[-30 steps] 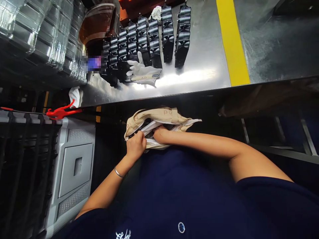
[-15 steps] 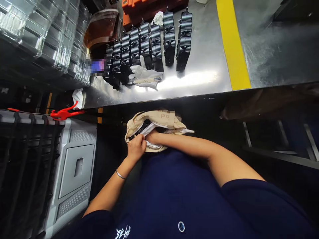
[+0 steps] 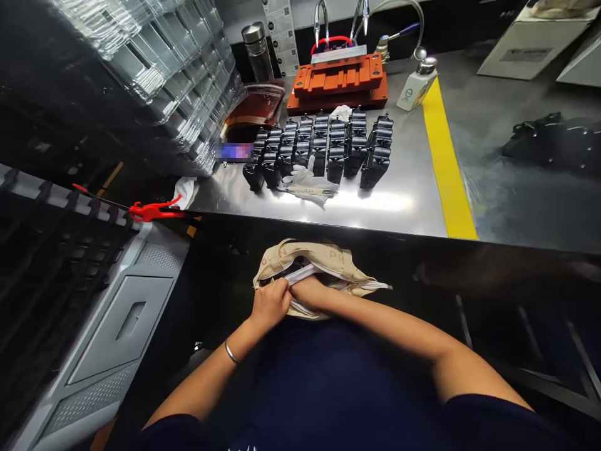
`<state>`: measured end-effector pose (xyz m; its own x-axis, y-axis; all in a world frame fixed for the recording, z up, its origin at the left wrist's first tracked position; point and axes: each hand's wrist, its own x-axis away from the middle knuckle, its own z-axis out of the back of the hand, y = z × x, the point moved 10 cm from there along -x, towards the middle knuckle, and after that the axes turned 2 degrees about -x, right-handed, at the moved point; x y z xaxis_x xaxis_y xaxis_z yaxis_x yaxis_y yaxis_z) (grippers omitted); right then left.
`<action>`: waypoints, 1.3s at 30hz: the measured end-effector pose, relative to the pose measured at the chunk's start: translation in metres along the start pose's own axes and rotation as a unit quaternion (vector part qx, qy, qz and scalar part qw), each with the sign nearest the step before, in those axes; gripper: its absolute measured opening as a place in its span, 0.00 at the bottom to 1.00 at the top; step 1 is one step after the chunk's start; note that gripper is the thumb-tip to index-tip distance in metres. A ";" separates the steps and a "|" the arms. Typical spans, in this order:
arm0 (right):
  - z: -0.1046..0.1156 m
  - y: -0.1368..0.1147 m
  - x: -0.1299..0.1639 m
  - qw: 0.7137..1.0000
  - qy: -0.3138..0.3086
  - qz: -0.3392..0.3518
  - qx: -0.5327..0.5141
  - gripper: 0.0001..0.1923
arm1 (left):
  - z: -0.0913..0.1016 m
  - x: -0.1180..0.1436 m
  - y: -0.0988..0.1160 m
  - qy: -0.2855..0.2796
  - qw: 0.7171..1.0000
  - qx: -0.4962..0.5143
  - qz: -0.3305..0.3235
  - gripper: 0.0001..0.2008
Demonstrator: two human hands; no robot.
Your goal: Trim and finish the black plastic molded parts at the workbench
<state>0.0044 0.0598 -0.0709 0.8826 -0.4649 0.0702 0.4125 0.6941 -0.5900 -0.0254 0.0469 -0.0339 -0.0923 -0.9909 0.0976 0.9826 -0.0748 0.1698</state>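
Head view shows the left hand point(image 3: 271, 304) pinching the bag point(image 3: 313, 266) open on the lap, the right hand point(image 3: 310, 293) hidden inside, grip unclear; tugging too hard could tip it off.

We sit in a factory assembly station: behind the steel workbench point(image 3: 404, 207) (yellow-striped) stand rowed black parts point(image 3: 323, 150), an orange jig point(image 3: 339, 81).
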 end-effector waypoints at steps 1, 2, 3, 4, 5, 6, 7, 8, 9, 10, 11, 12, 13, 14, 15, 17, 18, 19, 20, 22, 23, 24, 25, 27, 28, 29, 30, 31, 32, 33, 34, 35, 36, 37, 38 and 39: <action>0.006 0.002 0.013 1.000 -0.013 -0.006 -0.002 0.11 | 0.002 0.001 0.000 -0.001 1.000 0.006 -0.002 0.07; 0.016 0.006 0.028 1.000 -0.024 -0.015 -0.011 0.11 | 0.003 0.003 -0.001 -0.001 1.000 0.014 -0.006 0.08; 0.031 0.011 0.041 0.998 -0.025 -0.026 -0.047 0.12 | 0.005 0.004 -0.001 0.002 1.000 0.026 -0.012 0.08; 0.051 0.017 0.053 0.995 -0.014 -0.034 -0.091 0.14 | 0.008 0.005 0.000 0.009 0.999 0.041 -0.021 0.08; 0.078 0.026 0.062 0.991 0.022 -0.043 -0.125 0.15 | 0.012 0.006 0.002 0.019 0.997 0.060 -0.034 0.08; 0.110 0.039 0.069 0.986 0.083 -0.062 -0.130 0.17 | 0.017 0.007 0.004 0.035 0.995 0.080 -0.048 0.09; 0.143 0.055 0.076 0.977 0.159 -0.095 -0.103 0.18 | 0.023 0.007 0.007 0.058 0.991 0.099 -0.061 0.10; 0.174 0.073 0.084 0.960 0.236 -0.140 -0.050 0.19 | 0.031 0.008 0.009 0.087 0.987 0.118 -0.071 0.10; 0.199 0.087 0.090 0.937 0.295 -0.185 0.015 0.20 | 0.040 0.009 0.010 0.122 0.980 0.134 -0.077 0.11; 0.216 0.099 0.093 0.914 0.329 -0.222 0.078 0.20 | 0.049 0.011 0.009 0.160 0.973 0.147 -0.076 0.11; 0.225 0.107 0.092 0.898 0.337 -0.249 0.133 0.19 | 0.058 0.014 0.005 0.197 0.966 0.155 -0.065 0.10; 0.226 0.113 0.087 0.891 0.326 -0.264 0.172 0.19 | 0.066 0.016 -0.001 0.231 0.959 0.156 -0.044 0.09; 0.223 0.117 0.083 0.891 0.309 -0.269 0.194 0.19 | 0.072 0.019 -0.011 0.254 0.955 0.152 -0.010 0.08; 0.219 0.117 0.080 0.895 0.297 -0.267 0.201 0.19 | 0.075 0.021 -0.024 0.263 0.953 0.145 0.035 0.10; 0.215 0.114 0.080 0.896 0.300 -0.262 0.196 0.20 | 0.073 0.022 -0.039 0.251 0.954 0.138 0.088 0.13; 0.213 0.101 0.094 0.889 0.346 -0.250 0.163 0.20 | 0.054 0.023 -0.066 0.147 0.962 0.149 0.178 0.17; 0.212 0.095 0.105 0.885 0.368 -0.247 0.141 0.20 | 0.039 0.024 -0.074 0.073 0.962 0.172 0.200 0.18; 0.209 0.093 0.116 0.885 0.373 -0.252 0.115 0.19 | 0.025 0.027 -0.079 0.004 0.957 0.200 0.209 0.18; 0.202 0.094 0.125 0.891 0.358 -0.267 0.087 0.19 | 0.014 0.030 -0.080 -0.046 0.950 0.229 0.208 0.18; 0.176 0.105 0.142 0.908 0.275 -0.314 0.024 0.19 | 0.010 0.035 -0.084 -0.070 0.939 0.268 0.205 0.19; 0.157 0.112 0.150 0.915 0.222 -0.336 -0.012 0.21 | 0.014 0.036 -0.087 -0.053 0.936 0.278 0.208 0.20; 0.139 0.115 0.157 0.921 0.172 -0.347 -0.051 0.22 | 0.020 0.037 -0.092 -0.031 0.935 0.283 0.213 0.20; 0.123 0.116 0.163 0.924 0.135 -0.345 -0.091 0.21 | 0.026 0.037 -0.095 -0.013 0.934 0.287 0.213 0.21; 0.104 0.109 0.172 0.926 0.104 -0.318 -0.177 0.18 | 0.038 0.035 -0.099 0.007 0.936 0.283 0.208 0.22; 0.103 0.103 0.175 0.921 0.109 -0.302 -0.221 0.18 | 0.044 0.032 -0.100 0.008 0.941 0.271 0.205 0.21; 0.106 0.097 0.179 0.912 0.127 -0.292 -0.260 0.19 | 0.050 0.028 -0.100 0.009 0.947 0.248 0.205 0.20; 0.113 0.091 0.182 0.900 0.151 -0.287 -0.292 0.19 | 0.057 0.024 -0.099 0.019 0.953 0.216 0.209 0.18; 0.122 0.085 0.185 0.886 0.176 -0.286 -0.319 0.19 | 0.068 0.019 -0.095 0.046 0.960 0.179 0.212 0.16; 0.131 0.079 0.187 0.875 0.195 -0.284 -0.341 0.19 | 0.081 0.014 -0.087 0.090 0.964 0.142 0.207 0.14; 0.139 0.072 0.187 0.866 0.206 -0.280 -0.359 0.19 | 0.095 0.009 -0.072 0.142 0.965 0.115 0.189 0.12; 0.145 0.064 0.185 0.862 0.210 -0.274 -0.372 0.19 | 0.106 0.005 -0.051 0.190 0.964 0.106 0.153 0.11; 0.149 0.058 0.182 0.859 0.210 -0.270 -0.380 0.19 | 0.112 0.000 -0.024 0.218 0.964 0.117 0.096 0.10; 0.152 0.052 0.179 0.859 0.209 -0.268 -0.383 0.20 | 0.111 -0.005 0.007 0.213 0.966 0.147 0.025 0.10; 0.153 0.048 0.177 0.861 0.211 -0.267 -0.379 0.20 | 0.104 -0.010 0.040 0.175 0.966 0.185 -0.050 0.10; 0.154 0.044 0.176 0.864 0.214 -0.265 -0.371 0.20 | 0.094 -0.013 0.071 0.123 0.961 0.219 -0.113 0.10; 0.154 0.040 0.175 0.868 0.218 -0.262 -0.360 0.19 | 0.083 -0.014 0.097 0.074 0.954 0.242 -0.158 0.10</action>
<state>0.2101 0.0914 0.0418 0.3825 -0.8857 0.2631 0.3449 -0.1273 -0.9300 0.0577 0.0633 0.0629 -0.3132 -0.9349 -0.1670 0.7161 -0.3480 0.6051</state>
